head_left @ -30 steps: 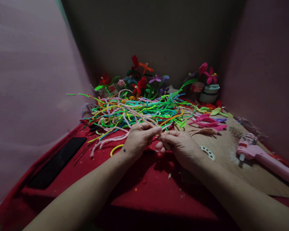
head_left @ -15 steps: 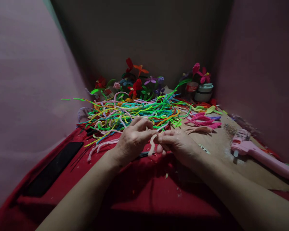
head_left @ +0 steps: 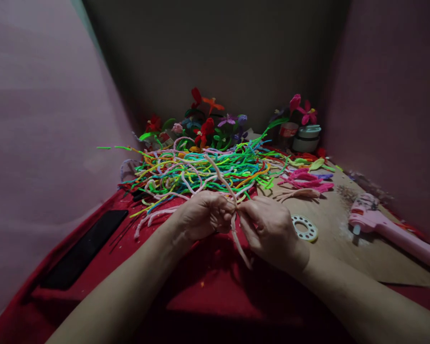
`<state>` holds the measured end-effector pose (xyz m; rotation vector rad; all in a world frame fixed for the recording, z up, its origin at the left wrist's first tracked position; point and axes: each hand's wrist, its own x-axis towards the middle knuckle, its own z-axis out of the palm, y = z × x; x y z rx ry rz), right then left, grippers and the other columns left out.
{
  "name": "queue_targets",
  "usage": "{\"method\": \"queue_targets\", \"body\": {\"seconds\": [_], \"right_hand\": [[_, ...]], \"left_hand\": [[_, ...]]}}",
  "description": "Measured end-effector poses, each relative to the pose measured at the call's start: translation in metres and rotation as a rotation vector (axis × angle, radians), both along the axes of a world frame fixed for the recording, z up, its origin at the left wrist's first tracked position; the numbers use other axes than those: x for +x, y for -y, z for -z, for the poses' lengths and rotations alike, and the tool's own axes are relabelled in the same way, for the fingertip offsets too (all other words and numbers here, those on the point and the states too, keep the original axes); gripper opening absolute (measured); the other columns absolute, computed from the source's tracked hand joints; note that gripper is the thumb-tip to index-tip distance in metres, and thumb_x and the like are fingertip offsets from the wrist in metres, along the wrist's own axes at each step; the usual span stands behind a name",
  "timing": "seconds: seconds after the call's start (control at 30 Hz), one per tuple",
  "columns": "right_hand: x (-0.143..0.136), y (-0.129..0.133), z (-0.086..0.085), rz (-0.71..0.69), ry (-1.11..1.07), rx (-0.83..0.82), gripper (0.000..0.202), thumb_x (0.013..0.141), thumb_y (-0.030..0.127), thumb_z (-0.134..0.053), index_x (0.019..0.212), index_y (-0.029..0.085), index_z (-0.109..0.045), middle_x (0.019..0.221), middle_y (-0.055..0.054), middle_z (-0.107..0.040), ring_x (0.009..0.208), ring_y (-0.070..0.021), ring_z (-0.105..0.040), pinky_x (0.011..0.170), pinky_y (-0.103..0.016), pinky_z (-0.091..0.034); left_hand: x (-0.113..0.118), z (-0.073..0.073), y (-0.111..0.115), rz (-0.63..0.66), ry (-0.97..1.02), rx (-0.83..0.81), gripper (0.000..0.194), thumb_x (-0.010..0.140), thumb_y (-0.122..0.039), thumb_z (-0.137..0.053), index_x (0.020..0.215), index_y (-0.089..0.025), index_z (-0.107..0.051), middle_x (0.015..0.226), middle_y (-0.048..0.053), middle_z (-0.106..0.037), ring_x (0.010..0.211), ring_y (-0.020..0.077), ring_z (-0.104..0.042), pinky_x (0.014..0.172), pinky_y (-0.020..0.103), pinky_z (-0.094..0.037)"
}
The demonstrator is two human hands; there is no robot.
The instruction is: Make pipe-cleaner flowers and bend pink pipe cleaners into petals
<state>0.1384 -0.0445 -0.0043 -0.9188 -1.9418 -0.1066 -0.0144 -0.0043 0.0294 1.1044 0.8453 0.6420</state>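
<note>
A pale pink pipe cleaner (head_left: 219, 175) runs through the pinch of both hands, one end rising over the colourful pile and the other hanging toward the red cloth. My left hand (head_left: 206, 215) is closed on it near its middle, fingers curled. Right beside it, my right hand (head_left: 270, 227) pinches the same spot with thumb and forefinger, back of the hand up. Whether it is one stem or several twisted together is hidden by the fingers. Just past the hands lies a heap of many-coloured pipe cleaners (head_left: 200, 167).
A pink hot glue gun (head_left: 383, 224) lies on the brown board (head_left: 337, 258) at right. By my right hand sits a white disc with holes (head_left: 310, 234). Pink petal shapes (head_left: 304, 179) lie behind it. A black phone (head_left: 86, 248) rests at left; fuzzy flowers (head_left: 205, 131) stand at the back.
Both hands have turned at the pinch point. The pale pipe cleaner now extends upward and downward from the fingers. My right hand has rolled over, and the white disc shows more fully.
</note>
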Motion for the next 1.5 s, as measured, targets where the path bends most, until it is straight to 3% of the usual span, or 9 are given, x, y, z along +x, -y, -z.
{"method": "queue_targets", "body": {"seconds": [0.2, 0.53, 0.6, 0.7, 0.77, 0.83, 0.97, 1.17, 1.5], "right_hand": [[0.000, -0.002, -0.005, -0.088, -0.300, -0.341, 0.016, 0.081, 0.014, -0.049, 0.069, 0.015, -0.060, 0.057, 0.001, -0.059, 0.050, -0.0083, -0.053, 0.052, -0.018, -0.038], [-0.001, -0.004, -0.002, -0.029, -0.186, -0.254, 0.016, 0.078, 0.014, -0.050, 0.066, 0.014, -0.060, 0.058, -0.002, -0.059, 0.054, -0.0116, -0.053, 0.056, -0.023, -0.037], [0.000, -0.006, -0.005, -0.077, -0.318, -0.421, 0.018, 0.079, 0.017, -0.049, 0.064, 0.015, -0.058, 0.057, -0.001, -0.058, 0.052, -0.0109, -0.052, 0.054, -0.022, -0.038], [0.001, -0.008, -0.010, -0.187, -0.518, -0.676, 0.020, 0.078, 0.021, -0.050, 0.060, 0.016, -0.054, 0.052, 0.001, -0.056, 0.048, -0.0097, -0.050, 0.050, -0.021, -0.038], [0.001, -0.010, -0.012, -0.254, -0.578, -0.756, 0.020, 0.076, 0.019, -0.051, 0.057, 0.017, -0.052, 0.049, 0.003, -0.053, 0.046, -0.0090, -0.048, 0.049, -0.020, -0.036], [0.002, -0.009, -0.012, -0.284, -0.576, -0.777, 0.020, 0.075, 0.019, -0.051, 0.055, 0.017, -0.051, 0.048, 0.004, -0.052, 0.045, -0.0085, -0.046, 0.047, -0.020, -0.035], [0.002, -0.004, -0.011, -0.213, -0.404, -0.623, 0.022, 0.078, 0.021, -0.050, 0.058, 0.016, -0.054, 0.051, 0.002, -0.051, 0.048, -0.0090, -0.046, 0.050, -0.021, -0.035], [-0.001, 0.003, -0.004, -0.040, -0.176, -0.219, 0.016, 0.079, 0.015, -0.050, 0.066, 0.015, -0.059, 0.058, -0.002, -0.056, 0.055, -0.0111, -0.049, 0.057, -0.023, -0.036], [0.000, -0.009, -0.013, -0.369, -0.670, -0.960, 0.024, 0.078, 0.035, -0.056, 0.071, 0.013, -0.061, 0.062, -0.003, -0.063, 0.053, -0.0096, -0.053, 0.055, -0.022, -0.042]], "left_hand": [[-0.005, -0.012, 0.004, -0.059, -0.192, 0.406, 0.022, 0.070, -0.032, -0.062, 0.062, -0.012, -0.060, 0.059, -0.001, -0.055, 0.055, 0.0065, -0.046, 0.055, 0.019, -0.034], [-0.003, 0.001, 0.004, 0.000, -0.246, 0.288, 0.027, 0.074, -0.032, -0.056, 0.055, -0.012, -0.053, 0.049, -0.002, -0.048, 0.042, 0.0063, -0.038, 0.045, 0.021, -0.030], [-0.004, -0.002, 0.006, -0.032, -0.292, 0.476, 0.022, 0.076, -0.031, -0.055, 0.064, -0.013, -0.057, 0.057, 0.000, -0.053, 0.050, 0.0086, -0.045, 0.050, 0.022, -0.036], [-0.005, -0.008, 0.009, -0.085, -0.453, 1.059, 0.013, 0.079, -0.027, -0.056, 0.083, -0.015, -0.062, 0.082, 0.004, -0.060, 0.077, 0.0141, -0.053, 0.071, 0.027, -0.041], [-0.006, -0.011, 0.008, -0.049, -0.568, 1.404, 0.012, 0.081, -0.025, -0.054, 0.085, -0.017, -0.062, 0.090, 0.006, -0.060, 0.085, 0.0157, -0.049, 0.080, 0.031, -0.039], [-0.006, -0.012, 0.007, -0.005, -0.641, 1.573, 0.012, 0.082, -0.024, -0.052, 0.081, -0.017, -0.062, 0.089, 0.006, -0.060, 0.085, 0.0157, -0.046, 0.083, 0.032, -0.037], [-0.006, -0.010, 0.006, -0.010, -0.639, 1.386, 0.015, 0.082, -0.025, -0.052, 0.072, -0.015, -0.058, 0.075, 0.002, -0.056, 0.077, 0.0140, -0.044, 0.075, 0.027, -0.037], [-0.006, -0.003, 0.007, 0.065, -0.273, 0.453, 0.022, 0.075, -0.033, -0.056, 0.067, -0.014, -0.051, 0.060, -0.003, -0.043, 0.057, 0.0082, -0.038, 0.056, 0.021, -0.033], [-0.008, -0.014, 0.002, -0.070, -0.390, 0.586, 0.022, 0.074, -0.034, -0.058, 0.069, -0.013, -0.056, 0.062, -0.003, -0.050, 0.057, 0.0072, -0.042, 0.055, 0.020, -0.033]]}}
